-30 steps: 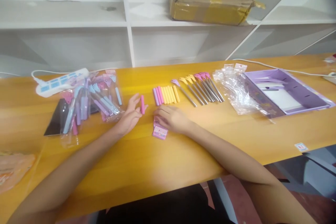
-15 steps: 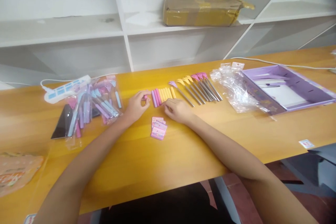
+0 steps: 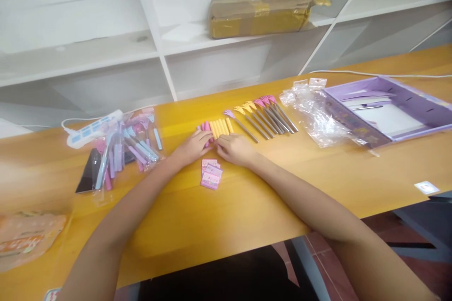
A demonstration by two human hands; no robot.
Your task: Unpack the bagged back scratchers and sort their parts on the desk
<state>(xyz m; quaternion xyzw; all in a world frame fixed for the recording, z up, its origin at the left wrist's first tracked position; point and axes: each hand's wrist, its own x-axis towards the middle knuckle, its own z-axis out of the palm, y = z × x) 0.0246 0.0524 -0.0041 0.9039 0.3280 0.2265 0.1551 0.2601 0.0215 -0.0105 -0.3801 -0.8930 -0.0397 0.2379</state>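
A row of yellow handle tubes (image 3: 219,127) lies side by side on the table, with pink handle tubes (image 3: 205,125) along its left end. My left hand (image 3: 195,146) has its fingers bent over the pink tubes and partly covers them. Against the lower ends of the yellow tubes, my right hand (image 3: 236,149) rests with curled fingers; whatever is under them is hidden. Just right of the row are several metal-rod back scratchers (image 3: 270,115) with purple, yellow and pink hand-shaped heads. Small printed pink cards (image 3: 211,176) lie overlapped below my hands.
Bagged back scratchers (image 3: 122,146) lie at left beside a white power strip (image 3: 93,129). Clear plastic bags (image 3: 316,113) and an open purple box (image 3: 383,131) are at right. An orange package (image 3: 30,237) sits front left. Behind, a taped carton (image 3: 259,16) stands on a white shelf.
My left hand has moved right, closing over the pink tubes from their left side. My right hand stays near the lower ends of the row. The whole view has tilted slightly.
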